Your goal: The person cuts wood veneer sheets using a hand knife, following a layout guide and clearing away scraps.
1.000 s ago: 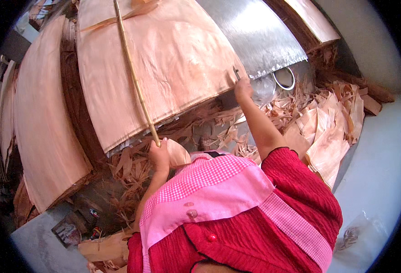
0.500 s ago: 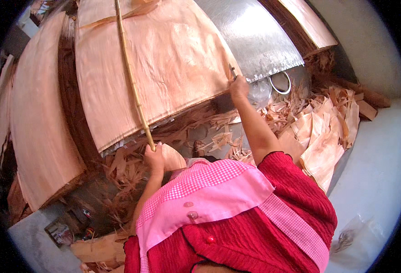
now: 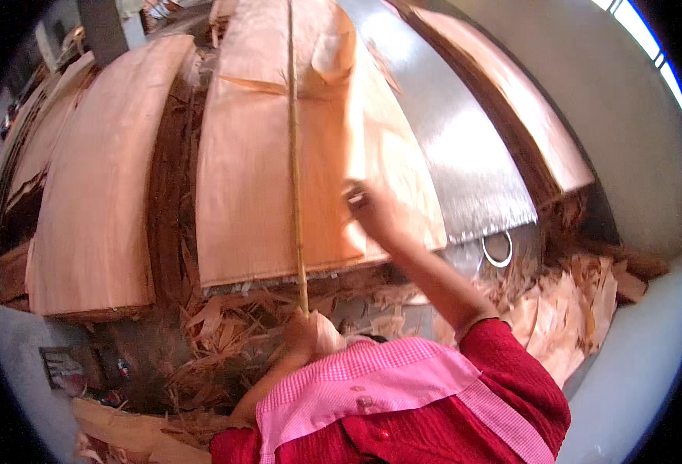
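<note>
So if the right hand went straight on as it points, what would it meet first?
Probably the long thin pole, up and to the left; the right hand is blurred and its height unclear, so it might brush the wood sheet first.

In front of me, the person's left hand grips the near end of a long thin stick lying across a broad veneer stack. The right hand, blurred, is over the stack; a shiny metal sheet lies rightward, torn scraps heaped nearby.
</note>
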A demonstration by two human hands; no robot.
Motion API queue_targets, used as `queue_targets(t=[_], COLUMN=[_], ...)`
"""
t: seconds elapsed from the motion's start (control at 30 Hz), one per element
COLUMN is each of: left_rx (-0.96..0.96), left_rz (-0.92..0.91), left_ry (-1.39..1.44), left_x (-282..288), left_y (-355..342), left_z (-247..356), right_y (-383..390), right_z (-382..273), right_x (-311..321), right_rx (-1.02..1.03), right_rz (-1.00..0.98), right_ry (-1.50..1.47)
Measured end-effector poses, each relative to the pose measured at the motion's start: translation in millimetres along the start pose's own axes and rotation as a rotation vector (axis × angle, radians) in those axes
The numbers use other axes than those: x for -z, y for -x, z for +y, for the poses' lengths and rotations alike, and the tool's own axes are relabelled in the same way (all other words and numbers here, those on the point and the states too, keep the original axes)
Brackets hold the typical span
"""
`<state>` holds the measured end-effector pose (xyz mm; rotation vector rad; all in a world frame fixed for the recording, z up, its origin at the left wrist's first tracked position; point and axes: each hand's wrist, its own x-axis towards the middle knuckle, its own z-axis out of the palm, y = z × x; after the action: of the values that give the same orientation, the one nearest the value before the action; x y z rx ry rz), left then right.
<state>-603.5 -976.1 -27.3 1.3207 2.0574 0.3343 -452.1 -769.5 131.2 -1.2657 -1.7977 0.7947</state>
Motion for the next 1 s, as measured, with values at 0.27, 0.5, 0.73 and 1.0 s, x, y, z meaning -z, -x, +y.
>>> queue_targets(t=[0.27, 0.5, 0.73, 1.0], left_rx=[-0.332, -0.519, -0.382, -0.859], left_rz=[0.167, 0.331, -0.028, -0.107], left_ry=[-0.121, 0.422, 0.782, 0.773], left_x=[17, -22, 106, 103], left_y=[9, -93, -32, 15], left_z=[40, 10, 133, 218], right_y=[-18, -3, -34, -49], right_z=[14, -94, -10, 3], right_x=[-237, -188, -8, 97], right_rx=[0.753, 0.131, -0.663, -0.489], right_rz=[-0.549, -0.646, -0.215, -0.165], right_ry=[0.960, 0.361, -0.250, -0.362])
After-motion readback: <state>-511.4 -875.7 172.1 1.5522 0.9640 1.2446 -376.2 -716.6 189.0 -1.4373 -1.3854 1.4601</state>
